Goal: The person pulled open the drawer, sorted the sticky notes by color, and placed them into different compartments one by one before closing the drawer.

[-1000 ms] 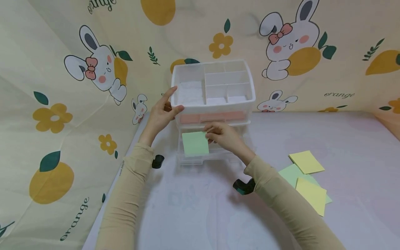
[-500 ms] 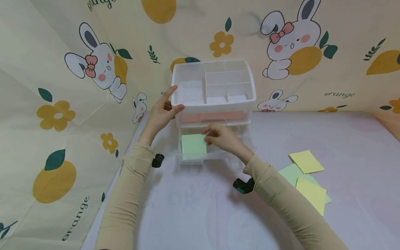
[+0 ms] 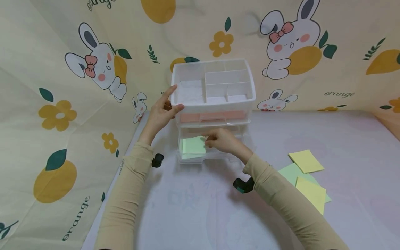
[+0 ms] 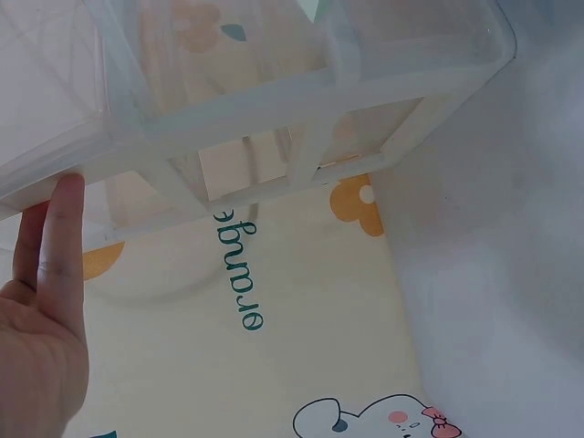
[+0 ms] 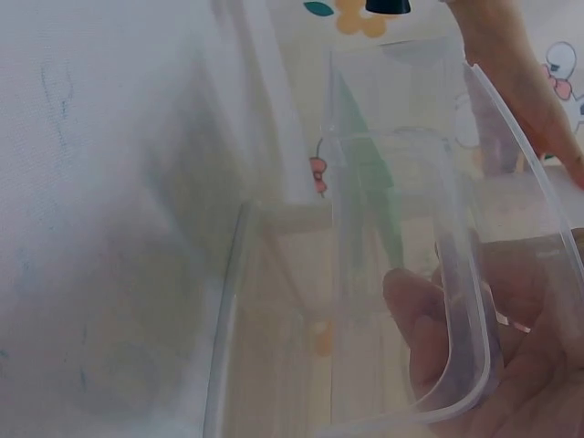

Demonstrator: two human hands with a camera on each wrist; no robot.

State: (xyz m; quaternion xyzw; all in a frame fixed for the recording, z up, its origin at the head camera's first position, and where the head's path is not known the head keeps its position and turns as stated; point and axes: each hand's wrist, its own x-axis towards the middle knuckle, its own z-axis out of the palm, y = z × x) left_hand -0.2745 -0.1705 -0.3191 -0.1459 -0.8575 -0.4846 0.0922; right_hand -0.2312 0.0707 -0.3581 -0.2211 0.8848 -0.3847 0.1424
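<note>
A white and clear plastic drawer organizer stands against the back wall. My left hand grips its upper left corner, thumb on the front and forefinger along the side; in the left wrist view, fingers press its wall. The lower drawer is pulled out. Inside its left part is a pale green sticky note pad, lowered behind the clear front. My right hand pinches the pad's right edge. In the right wrist view, the thumb meets the green pad, seen through clear plastic.
Two yellow sticky note pads and a larger green sheet lie on the table at the right. Something pink shows in the closed upper drawer. The organizer's top tray has several compartments. A patterned cloth wall rises behind.
My right hand has lowered the green pad down into the open drawer and slightly left. The left hand has stayed on the organizer's corner.
</note>
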